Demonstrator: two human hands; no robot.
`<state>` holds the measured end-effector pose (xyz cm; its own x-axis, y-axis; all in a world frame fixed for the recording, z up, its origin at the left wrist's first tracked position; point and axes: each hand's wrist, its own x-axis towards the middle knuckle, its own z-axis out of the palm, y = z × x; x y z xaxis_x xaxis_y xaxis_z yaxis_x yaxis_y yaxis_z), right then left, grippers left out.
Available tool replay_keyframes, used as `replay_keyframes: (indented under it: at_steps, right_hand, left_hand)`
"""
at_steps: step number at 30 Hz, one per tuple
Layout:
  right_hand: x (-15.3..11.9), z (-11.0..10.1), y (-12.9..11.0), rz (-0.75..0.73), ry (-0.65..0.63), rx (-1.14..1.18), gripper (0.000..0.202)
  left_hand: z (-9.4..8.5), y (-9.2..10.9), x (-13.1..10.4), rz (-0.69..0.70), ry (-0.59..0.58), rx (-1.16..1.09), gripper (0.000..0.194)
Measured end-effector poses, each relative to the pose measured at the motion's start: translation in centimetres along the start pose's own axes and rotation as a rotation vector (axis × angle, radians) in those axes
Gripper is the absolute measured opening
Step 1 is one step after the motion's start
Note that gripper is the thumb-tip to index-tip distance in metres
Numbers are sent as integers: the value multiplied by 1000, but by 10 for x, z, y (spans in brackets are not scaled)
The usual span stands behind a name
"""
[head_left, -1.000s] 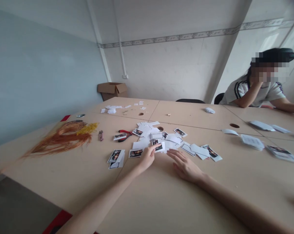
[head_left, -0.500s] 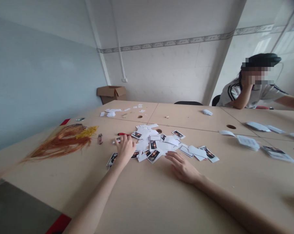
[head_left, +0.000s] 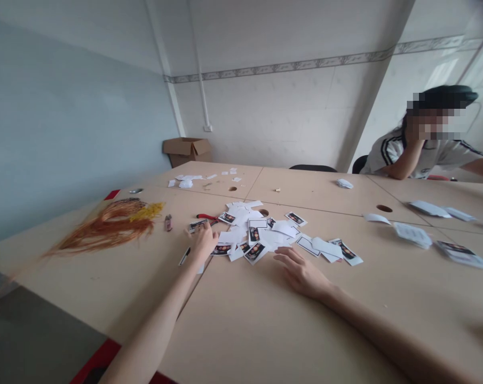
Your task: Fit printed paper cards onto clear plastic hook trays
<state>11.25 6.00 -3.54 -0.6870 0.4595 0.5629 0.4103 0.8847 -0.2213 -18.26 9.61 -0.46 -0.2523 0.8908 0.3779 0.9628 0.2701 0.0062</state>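
Note:
Loose white slips and photo cards (head_left: 255,252) lie heaped on the beige table (head_left: 241,320). At the left side of the heap, my left hand (head_left: 204,240) has its fingers bent over a photo card (head_left: 197,226); whether they grip it cannot be made out. My right hand (head_left: 299,269) rests at the heap's near right edge, fingers apart and slightly curled, holding nothing. Just beyond my left hand lies a red-handled tool (head_left: 206,216). More cards (head_left: 347,252) are spread right of the heap.
Orange and yellow strands (head_left: 121,224) lie at the left, beside a small pinkish object (head_left: 168,223). Stacks of cards (head_left: 412,234) sit at the right. Across the table sits a person (head_left: 425,144) in a dark cap. A cardboard box (head_left: 187,152) stands at the back wall.
My left hand has shifted slightly over the cards at the heap's left side, and the photo card under its fingertips shows more. The view has turned a little. My right hand stays nearly still.

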Motion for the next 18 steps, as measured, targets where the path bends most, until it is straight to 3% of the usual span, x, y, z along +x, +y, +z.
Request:
replay_keyframes:
  at_steps: [12, 18]
  right_hand:
    - [0, 1, 1, 16, 0, 35, 32]
    - [0, 2, 2, 16, 13, 49, 28]
  left_hand:
    - [-5, 0, 0, -37, 58, -5, 39]
    - [-6, -2, 4, -79, 21, -61, 36]
